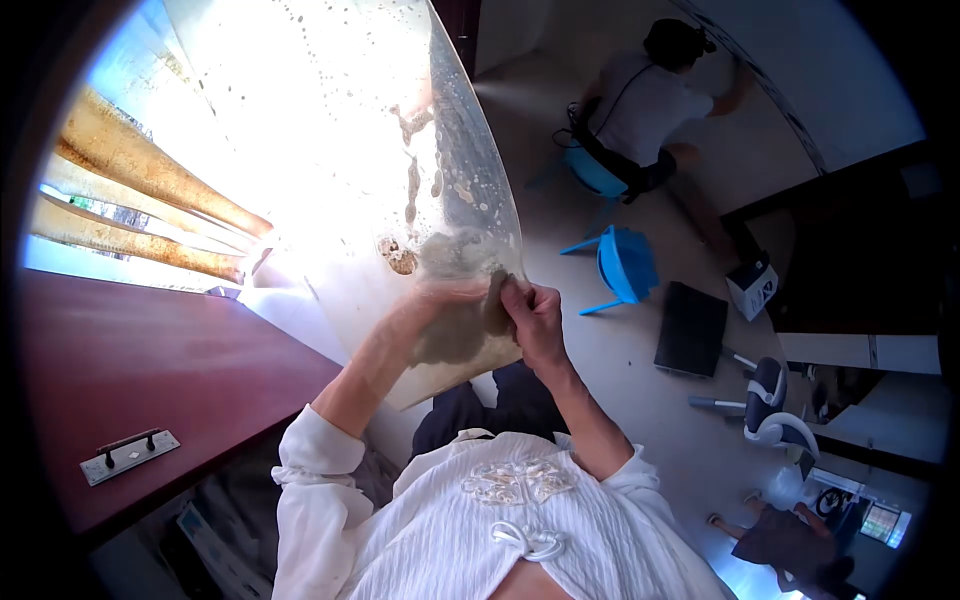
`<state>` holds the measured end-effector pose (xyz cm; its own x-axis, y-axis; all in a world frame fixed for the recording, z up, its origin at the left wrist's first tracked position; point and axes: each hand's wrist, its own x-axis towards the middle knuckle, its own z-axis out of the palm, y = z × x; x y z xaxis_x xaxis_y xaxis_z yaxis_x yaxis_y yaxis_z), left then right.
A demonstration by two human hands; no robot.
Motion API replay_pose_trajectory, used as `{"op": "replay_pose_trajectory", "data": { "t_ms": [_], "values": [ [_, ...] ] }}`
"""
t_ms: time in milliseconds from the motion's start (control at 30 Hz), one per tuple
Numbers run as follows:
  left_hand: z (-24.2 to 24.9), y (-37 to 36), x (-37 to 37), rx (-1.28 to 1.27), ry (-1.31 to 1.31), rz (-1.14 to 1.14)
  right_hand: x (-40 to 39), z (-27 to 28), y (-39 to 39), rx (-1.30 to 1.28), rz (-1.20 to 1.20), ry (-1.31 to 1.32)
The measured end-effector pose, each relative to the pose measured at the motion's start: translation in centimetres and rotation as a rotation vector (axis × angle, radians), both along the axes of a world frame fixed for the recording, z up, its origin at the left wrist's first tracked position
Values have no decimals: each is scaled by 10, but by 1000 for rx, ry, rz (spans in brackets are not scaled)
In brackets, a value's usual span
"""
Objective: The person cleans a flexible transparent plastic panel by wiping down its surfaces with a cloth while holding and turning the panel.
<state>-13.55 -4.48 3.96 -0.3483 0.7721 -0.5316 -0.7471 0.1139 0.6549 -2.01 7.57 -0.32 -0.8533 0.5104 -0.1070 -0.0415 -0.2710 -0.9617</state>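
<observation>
A large translucent sheet (340,130), wet and spotted with brown stains, hangs in front of me and glows in the window light. My right hand (537,322) grips its right edge in a closed fist, thumb on top. My left hand (455,292) reaches behind or inside the sheet; its forearm shows, but its fingers are blurred through the material. Around both hands the sheet has a darker greyish wet patch (450,335).
At left is a dark red surface (170,370) with a metal handle (130,457). A blue stool (626,265) stands beyond my right hand. One person (650,100) sits at the upper right; another (785,540) is at the lower right. A black box (690,328) lies on the floor.
</observation>
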Motion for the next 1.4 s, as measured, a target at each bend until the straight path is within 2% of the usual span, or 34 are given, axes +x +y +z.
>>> {"op": "replay_pose_trajectory", "data": {
  "t_ms": [67, 133, 200, 333, 467, 533, 600, 633, 733, 867, 933, 1067, 1100, 1167, 1200, 1267, 1333, 1400],
  "values": [
    [-7, 7, 1, 11, -20, -9, 2, 4, -1, -34, 19, -41],
    [-23, 15, -1, 26, -36, -5, 3, 7, -2, 65, -6, -66],
    [-35, 22, -3, 82, 256, -83, 5, 5, -3, 64, 11, -46],
    [-35, 14, -7, 21, 404, -74, 0, 2, -2, 233, -59, -10],
    [-31, -18, -16, 45, 64, 297, -4, 4, 11, 382, -104, 67],
    [-48, -41, -32, -63, 24, 514, -3, 15, 17, 407, -77, 47],
    [-54, -60, -37, -68, 74, 614, -9, 17, 19, 365, -118, 143],
    [-62, -67, -39, -61, 140, 686, -11, 17, 21, 359, -111, 146],
    [-34, -64, -24, -132, 317, 795, -17, 13, 29, 361, -66, 146],
    [-7, -37, -2, -175, 586, 798, -18, 5, 42, 330, 50, 81],
    [3, -24, 10, -343, 742, 785, -20, 0, 49, 310, 71, 80],
    [25, 1, 35, -260, 1102, 751, -22, -1, 70, 324, 48, 110],
    [24, 7, 38, -268, 1099, 758, -24, -3, 74, 310, 46, 97],
    [23, 19, 42, -249, 1369, 791, -29, -3, 80, 293, 64, 90],
    [23, 26, 43, -264, 1369, 803, -30, -1, 79, 274, 89, 86],
    [25, 41, 42, -263, 1576, 534, -32, 1, 71, 216, 159, 60],
    [12, 54, 32, -408, 2115, 346, -31, -10, 57, 242, 182, 121],
    [2, 64, 12, -521, 1973, 269, -32, -6, 51, 259, 197, 172]
  ]
}}
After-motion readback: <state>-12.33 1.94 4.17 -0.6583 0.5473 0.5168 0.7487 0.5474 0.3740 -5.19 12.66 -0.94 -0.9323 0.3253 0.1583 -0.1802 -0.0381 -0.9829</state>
